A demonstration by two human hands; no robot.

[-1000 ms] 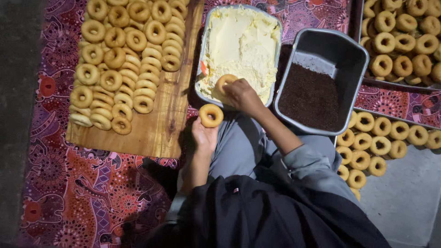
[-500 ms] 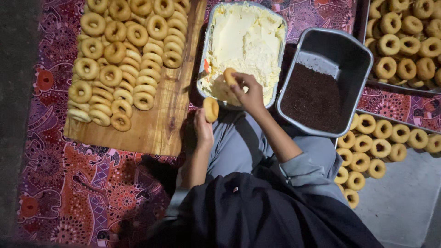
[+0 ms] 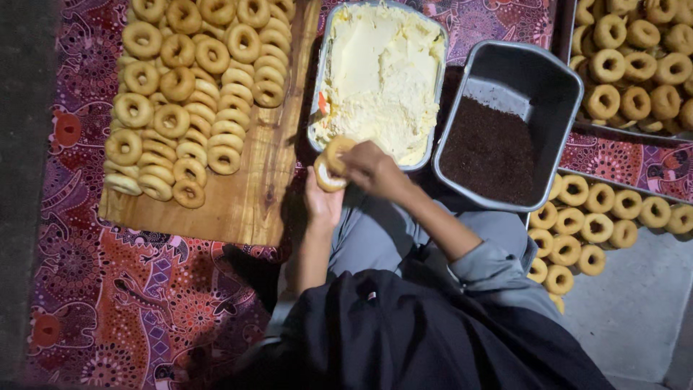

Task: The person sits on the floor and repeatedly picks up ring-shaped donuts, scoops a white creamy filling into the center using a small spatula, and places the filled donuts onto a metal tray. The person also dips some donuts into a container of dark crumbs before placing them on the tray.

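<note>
Both hands (image 3: 346, 180) grasp 2 ring pastries (image 3: 330, 167), seemingly pressed together, beside cream tray (image 3: 323, 79).

**One head camera, looking straight down**

There is a single view, taken from a camera worn on the person's head. It faces almost vertically down over the lap, so the person's dark clothing fills the bottom edge and the forearms run up from it toward the middle. The left hand (image 3: 323, 204) and right hand (image 3: 368, 165) sit near the centre, fairly close to the lens. The wooden board (image 3: 253, 195) takes the upper left, the cream tray (image 3: 322, 87) and dark tub (image 3: 563, 108) the upper middle and right. The patterned cloth (image 3: 130, 303) runs to the left edge. With only one view, nothing is shared between cameras.
</note>
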